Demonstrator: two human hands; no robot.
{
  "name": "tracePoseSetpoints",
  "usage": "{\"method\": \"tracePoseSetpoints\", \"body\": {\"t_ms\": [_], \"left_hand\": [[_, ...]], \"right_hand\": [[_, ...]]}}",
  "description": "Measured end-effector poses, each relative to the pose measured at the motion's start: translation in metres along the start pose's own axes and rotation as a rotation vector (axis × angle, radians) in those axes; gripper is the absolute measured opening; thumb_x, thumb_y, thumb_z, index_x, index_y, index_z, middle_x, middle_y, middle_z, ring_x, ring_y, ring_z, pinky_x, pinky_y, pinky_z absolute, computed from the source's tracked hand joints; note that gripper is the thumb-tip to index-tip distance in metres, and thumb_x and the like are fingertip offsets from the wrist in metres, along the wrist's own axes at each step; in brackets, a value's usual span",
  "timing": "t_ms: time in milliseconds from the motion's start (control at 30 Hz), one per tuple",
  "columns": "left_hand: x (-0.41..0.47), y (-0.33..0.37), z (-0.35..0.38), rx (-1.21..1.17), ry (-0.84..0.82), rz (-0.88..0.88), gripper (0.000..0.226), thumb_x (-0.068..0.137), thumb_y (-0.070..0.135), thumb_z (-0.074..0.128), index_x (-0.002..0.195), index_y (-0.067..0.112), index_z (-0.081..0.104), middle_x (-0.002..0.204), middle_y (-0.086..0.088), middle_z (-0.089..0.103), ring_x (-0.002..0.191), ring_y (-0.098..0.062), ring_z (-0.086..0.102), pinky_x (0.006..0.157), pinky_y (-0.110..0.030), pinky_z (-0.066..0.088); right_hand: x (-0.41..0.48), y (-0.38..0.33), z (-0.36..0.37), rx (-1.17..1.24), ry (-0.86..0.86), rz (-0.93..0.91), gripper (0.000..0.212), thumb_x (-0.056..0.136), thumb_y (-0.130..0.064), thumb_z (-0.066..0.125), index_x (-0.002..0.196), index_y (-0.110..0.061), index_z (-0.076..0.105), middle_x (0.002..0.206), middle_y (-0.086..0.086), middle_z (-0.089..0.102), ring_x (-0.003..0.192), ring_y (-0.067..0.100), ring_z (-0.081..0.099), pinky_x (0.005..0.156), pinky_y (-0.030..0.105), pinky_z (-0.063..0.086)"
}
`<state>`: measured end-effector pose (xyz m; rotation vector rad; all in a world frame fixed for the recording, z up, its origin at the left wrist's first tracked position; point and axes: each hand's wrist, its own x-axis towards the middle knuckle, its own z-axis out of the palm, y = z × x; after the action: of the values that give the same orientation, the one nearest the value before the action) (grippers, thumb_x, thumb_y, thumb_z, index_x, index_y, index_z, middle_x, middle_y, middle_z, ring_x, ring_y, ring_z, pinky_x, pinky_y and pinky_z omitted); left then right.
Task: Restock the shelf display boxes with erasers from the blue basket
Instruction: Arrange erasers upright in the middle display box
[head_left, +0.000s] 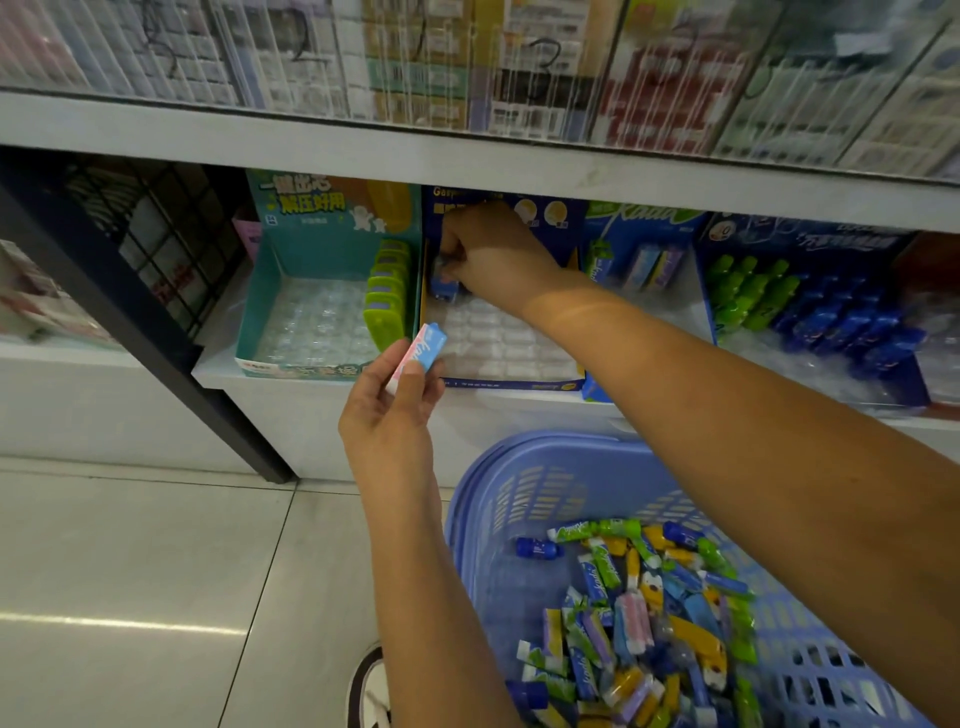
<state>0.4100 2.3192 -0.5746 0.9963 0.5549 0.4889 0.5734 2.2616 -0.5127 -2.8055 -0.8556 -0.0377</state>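
Blue is all I can make out of the small eraser that my right hand pinches with curled fingers, since my knuckles hide most of it; it sits at the back left corner of the dark blue display box. That box's clear tray shows rows of bare slots in front of my hand. My left hand is raised in front of the shelf edge, thumb and fingers pinching a pink and blue eraser tilted upward, apart from any box. Packets on the upper shelf are too blurred to read. My forearm covers part of the blue basket, and the frame cuts off its near side. A shoe shows only partly at the bottom edge. The basket holds a loose heap of wrapped erasers in green, blue, yellow, pink and purple. The teal display box on the left holds 1 row of green erasers along its right wall. A 3rd box to the right holds a few upright sleeved erasers, and a 4th box holds green and blue pieces in rows.
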Motion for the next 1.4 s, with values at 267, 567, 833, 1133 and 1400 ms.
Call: {"method": "tracePoseSetpoints", "body": {"t_ms": [267, 567, 833, 1133, 1400], "left_hand": [[0.002, -0.005, 0.001, 0.056, 0.003, 0.026, 0.018, 0.092, 0.008, 0.058, 0.107, 0.015, 0.066, 0.099, -0.001, 0.072, 0.084, -0.009, 0.07, 0.074, -0.017, 0.053], [0.001, -0.007, 0.003, 0.026, -0.007, 0.0, 0.017, 0.093, 0.008, 0.057, 0.103, 0.018, 0.067, 0.099, 0.0, 0.072, 0.089, -0.013, 0.07, 0.073, -0.017, 0.053], [-0.004, -0.006, 0.019, -0.041, -0.053, -0.006, 0.019, 0.095, 0.006, 0.053, 0.111, 0.01, 0.063, 0.108, -0.009, 0.068, 0.088, -0.012, 0.07, 0.075, -0.018, 0.054], [-0.034, -0.027, 0.077, 0.311, -0.382, 0.165, 0.017, 0.094, 0.014, 0.057, 0.108, 0.021, 0.064, 0.099, 0.006, 0.069, 0.088, -0.008, 0.067, 0.079, -0.026, 0.056], [-0.061, -0.06, 0.112, 1.141, -0.732, 0.43, 0.041, 0.097, 0.021, 0.05, 0.137, 0.011, 0.048, 0.144, -0.005, 0.045, 0.132, -0.02, 0.042, 0.105, -0.021, 0.034]], "right_hand": [[0.0, 0.002, -0.002, 0.03, -0.021, 0.038, 0.024, 0.09, -0.01, 0.058, 0.111, 0.002, 0.06, 0.117, 0.016, 0.061, 0.108, 0.028, 0.057, 0.087, 0.031, 0.046], [-0.007, 0.003, 0.01, 0.047, 0.047, 0.033, 0.023, 0.091, -0.014, 0.055, 0.108, -0.001, 0.062, 0.111, 0.016, 0.063, 0.104, 0.029, 0.058, 0.086, 0.032, 0.045], [-0.063, 0.013, 0.007, 0.616, 0.123, 0.229, 0.023, 0.096, -0.024, 0.052, 0.11, -0.011, 0.065, 0.094, 0.008, 0.066, 0.076, 0.013, 0.064, 0.071, 0.025, 0.05], [-0.147, 0.066, -0.026, 1.141, 0.22, 0.28, 0.015, 0.083, -0.003, 0.068, 0.087, -0.017, 0.066, 0.081, 0.004, 0.067, 0.066, 0.004, 0.065, 0.061, 0.016, 0.055], [-0.122, 0.151, -0.042, 0.477, 0.397, 0.423, 0.014, 0.086, -0.005, 0.062, 0.098, -0.001, 0.068, 0.104, 0.017, 0.068, 0.098, 0.025, 0.063, 0.092, 0.03, 0.049]]}}
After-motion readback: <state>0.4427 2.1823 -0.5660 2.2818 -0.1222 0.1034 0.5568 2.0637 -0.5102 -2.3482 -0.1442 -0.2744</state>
